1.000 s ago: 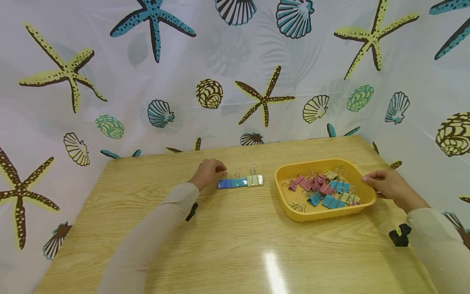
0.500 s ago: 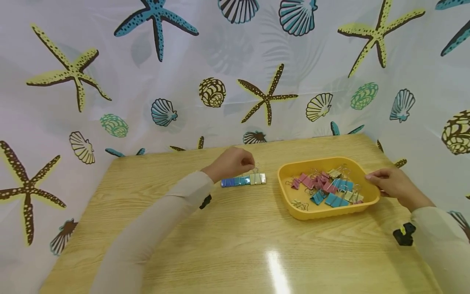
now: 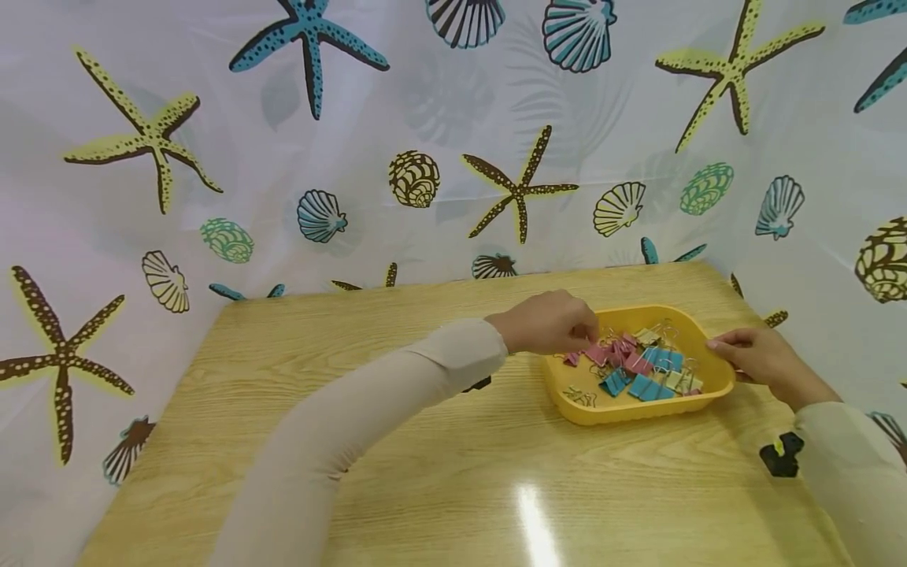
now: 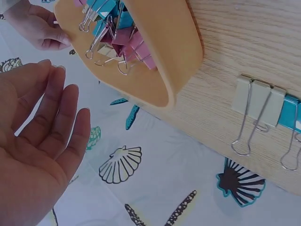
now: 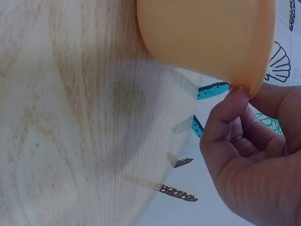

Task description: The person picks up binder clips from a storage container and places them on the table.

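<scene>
A yellow plastic tray (image 3: 641, 409) holds several binder clips in pink, blue and cream; a blue binder clip (image 3: 649, 388) and a pink binder clip (image 3: 639, 363) lie among them. Over the tray's left rim is my left hand (image 3: 547, 323), its fingers loosely bent with nothing between them in the left wrist view. On the tray's right side, my right hand (image 3: 764, 364) pinches the rim between thumb and fingers. A cream binder clip (image 4: 256, 103) and a teal binder clip (image 4: 290, 112) sit side by side on the table; in the head view, my left arm hides them.
The wooden table (image 3: 425, 488) runs back to a white curtain (image 3: 340, 134) printed with starfish and shells. Another stretch of curtain borders the table's right side. Small black mounts (image 3: 782, 455) are on the wrists.
My left hand has moved right, from the left end of the binder clip row, across it to the tray's left rim. The right hand keeps its pinch on the tray.
</scene>
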Demonstrator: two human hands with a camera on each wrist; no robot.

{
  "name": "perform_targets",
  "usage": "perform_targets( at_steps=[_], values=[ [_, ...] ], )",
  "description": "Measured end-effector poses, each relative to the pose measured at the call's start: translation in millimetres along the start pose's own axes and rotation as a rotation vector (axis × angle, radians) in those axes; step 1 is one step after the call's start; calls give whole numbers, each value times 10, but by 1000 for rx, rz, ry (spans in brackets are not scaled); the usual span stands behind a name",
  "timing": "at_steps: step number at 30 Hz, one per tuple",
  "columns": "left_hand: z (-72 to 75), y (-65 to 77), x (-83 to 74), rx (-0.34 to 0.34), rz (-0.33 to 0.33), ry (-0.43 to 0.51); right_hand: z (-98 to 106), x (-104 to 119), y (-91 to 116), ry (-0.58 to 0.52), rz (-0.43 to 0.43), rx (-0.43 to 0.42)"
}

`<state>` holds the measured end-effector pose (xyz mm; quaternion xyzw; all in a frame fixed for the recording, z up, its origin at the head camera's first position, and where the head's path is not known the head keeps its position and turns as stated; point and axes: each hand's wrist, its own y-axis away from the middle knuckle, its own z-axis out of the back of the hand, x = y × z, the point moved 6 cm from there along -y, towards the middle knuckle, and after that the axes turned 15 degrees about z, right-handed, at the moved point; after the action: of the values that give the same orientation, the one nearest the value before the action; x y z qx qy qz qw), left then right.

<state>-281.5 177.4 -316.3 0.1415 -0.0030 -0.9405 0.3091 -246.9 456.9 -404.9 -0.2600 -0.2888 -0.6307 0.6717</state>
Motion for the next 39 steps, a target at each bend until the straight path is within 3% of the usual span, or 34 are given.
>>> perform_targets(
  at_steps=[5, 13, 24, 30, 35, 39],
  values=[
    [-81, -133, -204, 63, -31, -44, 10, -12, -5, -2, -6, 1],
    [-319, -280, -347, 181, -24, -111, -1, -51, 0, -7, 8, 7],
    [-635, -463, -311, 282, 169, -339, -11, -40, -3, -9, 22, 13],
    [-777, -471, -306, 311, 192, -405, -38, -28, -8, -20, 29, 16],
    [-839, -448, -332, 334, 242, -453, -41, -33, -10, -22, 35, 12],
    [-845, -420, -359, 334, 234, -515, -19, -40, -10, -9, 39, 3]
  ],
)
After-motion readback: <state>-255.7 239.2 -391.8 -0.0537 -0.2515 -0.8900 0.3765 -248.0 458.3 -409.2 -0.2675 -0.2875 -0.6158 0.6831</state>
